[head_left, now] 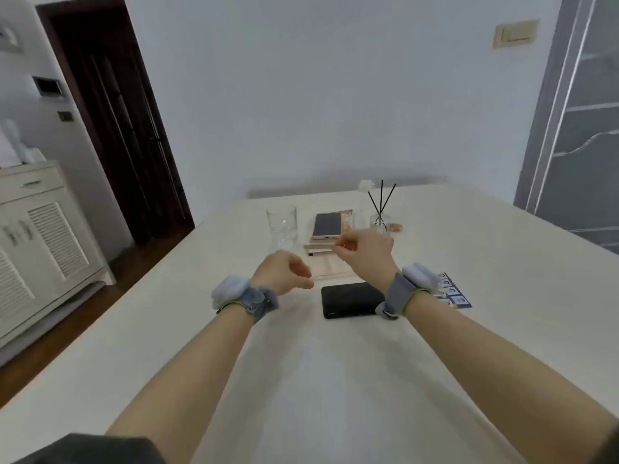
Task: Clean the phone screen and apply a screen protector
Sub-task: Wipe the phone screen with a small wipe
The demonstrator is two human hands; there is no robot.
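A black phone (pixel 350 300) lies flat, screen up, on the white table (pixel 335 380) just in front of my hands. A thin, clear screen protector (pixel 331 268) hangs tilted in the air just beyond the phone, stretched between my two hands. My left hand (pixel 284 272) pinches its near left corner with thumb and forefinger. My right hand (pixel 366 252) is raised a little higher and pinches its far edge, the other fingers curled. The sheet is hard to make out against the table. Both wrists wear grey straps.
Behind my hands, a second phone (pixel 327 225) rests on a small stack of books (pixel 318 248). A drinking glass (pixel 282 225) stands to its left, a reed diffuser (pixel 380 217) to its right. A blue leaflet (pixel 456 294) lies right of my right wrist.
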